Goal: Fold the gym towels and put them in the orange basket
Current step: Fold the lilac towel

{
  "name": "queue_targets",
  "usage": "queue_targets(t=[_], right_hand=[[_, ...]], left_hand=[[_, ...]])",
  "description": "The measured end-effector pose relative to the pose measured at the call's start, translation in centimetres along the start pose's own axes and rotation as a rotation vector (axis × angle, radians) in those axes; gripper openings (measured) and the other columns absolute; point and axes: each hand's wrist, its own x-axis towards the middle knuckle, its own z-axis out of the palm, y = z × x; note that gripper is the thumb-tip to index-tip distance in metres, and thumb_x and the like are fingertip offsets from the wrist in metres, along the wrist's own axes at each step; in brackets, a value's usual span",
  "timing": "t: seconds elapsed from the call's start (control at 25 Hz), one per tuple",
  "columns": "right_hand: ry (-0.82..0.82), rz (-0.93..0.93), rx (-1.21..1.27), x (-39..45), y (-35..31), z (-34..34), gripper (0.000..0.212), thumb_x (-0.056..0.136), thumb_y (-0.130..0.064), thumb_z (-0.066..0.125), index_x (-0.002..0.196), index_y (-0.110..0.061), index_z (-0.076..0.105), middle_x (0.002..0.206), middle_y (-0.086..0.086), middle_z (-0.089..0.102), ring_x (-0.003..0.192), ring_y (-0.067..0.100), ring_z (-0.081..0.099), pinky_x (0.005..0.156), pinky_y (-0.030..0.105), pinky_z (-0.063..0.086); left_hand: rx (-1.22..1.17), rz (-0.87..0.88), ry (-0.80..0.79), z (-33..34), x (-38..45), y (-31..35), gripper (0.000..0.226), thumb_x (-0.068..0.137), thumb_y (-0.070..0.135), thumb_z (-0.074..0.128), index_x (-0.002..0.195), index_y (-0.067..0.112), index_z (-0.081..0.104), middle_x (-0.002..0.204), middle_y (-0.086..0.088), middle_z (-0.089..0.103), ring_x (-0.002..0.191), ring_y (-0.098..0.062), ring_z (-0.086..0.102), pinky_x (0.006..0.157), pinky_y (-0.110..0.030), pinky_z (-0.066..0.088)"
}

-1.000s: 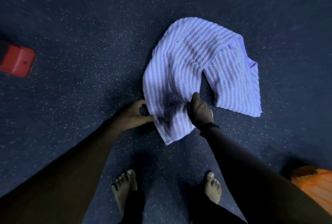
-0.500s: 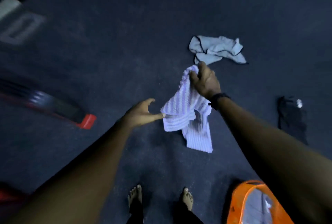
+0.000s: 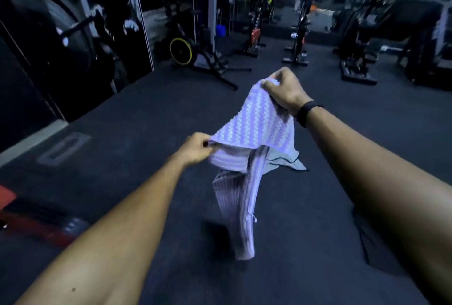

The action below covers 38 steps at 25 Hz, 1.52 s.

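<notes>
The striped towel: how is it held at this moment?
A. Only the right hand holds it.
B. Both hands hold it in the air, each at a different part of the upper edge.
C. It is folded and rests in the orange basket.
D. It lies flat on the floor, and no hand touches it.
B: the left hand and the right hand each pinch the striped towel, and its lower part hangs free above the floor.

Head view, sole camera: I look from head height, forward and slightly down, close over both forearms, gym floor [image 3: 146,114] receding ahead.
</notes>
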Motion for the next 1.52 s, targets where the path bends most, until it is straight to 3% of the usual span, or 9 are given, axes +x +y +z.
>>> queue_targets(t=[0.16,0.28,0.44,0.6,0.76,0.96,1.08,1.28,1.52], right_hand=[[-0.061,0.145,0.308,-0.6,-2.3,-3.3,0.021,0.091,-0.011,0.064,0.102,-0.022,0.050,0.082,0.003,0.057,0.045,0.005,0.052,0.041,0.018,0.042],[-0.087,0.188,0.601,-1.2,-2.8,-4.4,0.025,0.091,0.008,0.055,0.090,-0.017,0.057,0.080,0.008,0.060,0.050,0.007,0.062,0.052,0.022,0.054],[-0.216,0.160,0.922,-1.6,-4.3,-4.6,0.034,0.083,0.007,0.065,0.114,-0.005,0.056,0.095,0.011,0.066,0.068,0.010,0.069,0.064,0.022,0.056],[-0.357,0.038,0.944,-1.7,-7.1,-4.1,0.085,0.053,-0.011,0.086,0.129,0.004,0.050,0.098,0.008,0.070,0.082,0.010,0.067,0.076,0.021,0.054],[-0.453,-0.158,0.707,-2.9,-9.1,-3.6,0.064,0.065,0.004,0.078,0.124,0.004,0.054,0.098,0.012,0.068,0.082,0.015,0.066,0.077,0.023,0.055],[0.036,-0.290,0.113,-1.3,-7.7,-4.5,0.016,0.072,0.000,0.066,0.074,-0.015,0.070,0.081,-0.002,0.068,0.078,0.014,0.062,0.069,0.028,0.052],[0.337,-0.106,0.046,0.0,-6.2,-6.5,0.024,0.082,-0.009,0.058,0.059,-0.014,0.053,0.066,0.004,0.047,0.067,0.013,0.044,0.059,0.027,0.035],[0.390,-0.036,0.095,0.7,-4.7,-7.4,0.025,0.088,-0.012,0.058,0.067,0.001,0.056,0.070,0.001,0.043,0.068,0.010,0.038,0.053,0.026,0.031],[0.360,-0.025,0.206,0.7,-5.1,-6.7,0.044,0.098,-0.035,0.051,0.057,-0.021,0.041,0.061,-0.003,0.041,0.066,0.014,0.037,0.060,0.030,0.026]], left_hand=[[-0.301,0.075,0.196,-5.0,0.8,6.4,0.026,0.097,0.022,0.044,0.076,0.010,0.056,0.077,0.000,0.053,0.070,-0.012,0.046,0.062,-0.027,0.036],[-0.348,0.158,0.280,-8.5,1.3,11.0,0.029,0.104,0.024,0.033,0.098,0.013,0.058,0.092,-0.005,0.056,0.083,-0.016,0.050,0.072,-0.029,0.039],[-0.356,0.176,0.271,-10.5,2.1,15.6,0.034,0.105,0.028,0.030,0.110,0.010,0.059,0.101,-0.006,0.059,0.089,-0.017,0.051,0.076,-0.029,0.040],[-0.387,0.241,0.281,-10.9,1.7,19.9,0.029,0.104,0.022,0.031,0.089,0.018,0.056,0.086,-0.002,0.055,0.078,-0.016,0.047,0.063,-0.026,0.037],[-0.383,0.290,0.220,-11.2,1.3,20.9,0.028,0.104,0.021,0.032,0.094,0.015,0.058,0.089,-0.009,0.054,0.078,-0.018,0.047,0.061,-0.028,0.037],[-0.226,0.278,0.288,-14.5,0.4,19.8,0.030,0.101,0.021,0.040,0.073,0.019,0.048,0.068,0.001,0.042,0.059,-0.011,0.035,0.049,-0.022,0.027],[-0.063,0.245,0.466,-17.4,-0.3,17.9,0.037,0.098,0.020,0.048,0.061,0.019,0.039,0.061,0.003,0.035,0.057,-0.012,0.030,0.049,-0.025,0.025],[0.076,0.065,0.677,-19.5,-1.4,16.0,0.046,0.095,0.034,0.055,0.057,0.018,0.035,0.058,0.002,0.033,0.056,-0.018,0.031,0.050,-0.032,0.023],[0.184,-0.010,0.727,-20.7,-1.6,15.5,0.051,0.095,0.047,0.050,0.057,0.017,0.034,0.061,0.000,0.039,0.066,-0.025,0.041,0.060,-0.034,0.030]])
